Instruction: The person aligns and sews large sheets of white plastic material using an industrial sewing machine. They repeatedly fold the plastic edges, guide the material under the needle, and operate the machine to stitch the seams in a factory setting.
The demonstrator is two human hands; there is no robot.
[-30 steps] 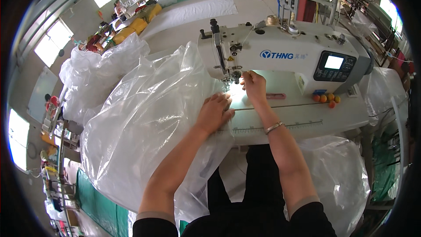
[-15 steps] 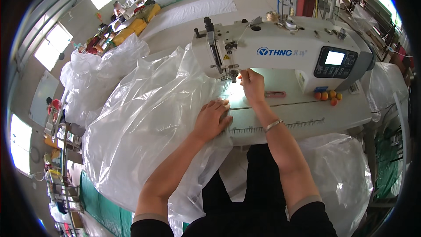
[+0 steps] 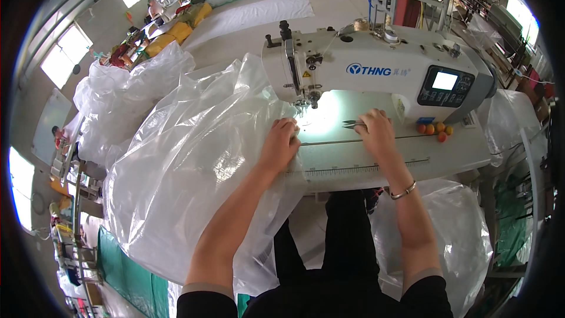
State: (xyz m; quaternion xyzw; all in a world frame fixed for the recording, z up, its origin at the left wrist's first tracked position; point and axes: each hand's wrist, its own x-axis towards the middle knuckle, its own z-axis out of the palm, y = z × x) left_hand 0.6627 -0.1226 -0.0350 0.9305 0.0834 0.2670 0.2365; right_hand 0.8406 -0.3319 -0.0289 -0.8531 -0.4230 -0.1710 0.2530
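A large clear plastic sheet (image 3: 194, 171) billows over the left of the sewing table (image 3: 335, 176) and hangs off its front. My left hand (image 3: 281, 144) pinches this sheet's right edge just in front of the needle area, fingers bent together. The sewing machine (image 3: 335, 59) stands at the back with its lamp lit, throwing a bright patch beside the needle. My right hand (image 3: 378, 132) is closed around a pair of thread snips (image 3: 352, 123), resting low over the table under the machine arm. The blades point left toward the bright patch; my fingers hide the handle.
Several small orange-red fruits (image 3: 438, 129) sit at the machine's right base. A ruler strip (image 3: 359, 169) runs along the table front. More clear plastic (image 3: 441, 229) bulges below the table at right, and another heap (image 3: 129, 100) stands at left. A person (image 3: 156, 9) is far back left.
My right hand has moved from the needle rightward and picked up the thread snips that lay on the table. My left hand has shifted slightly up the sheet's edge and its fingers have drawn together.
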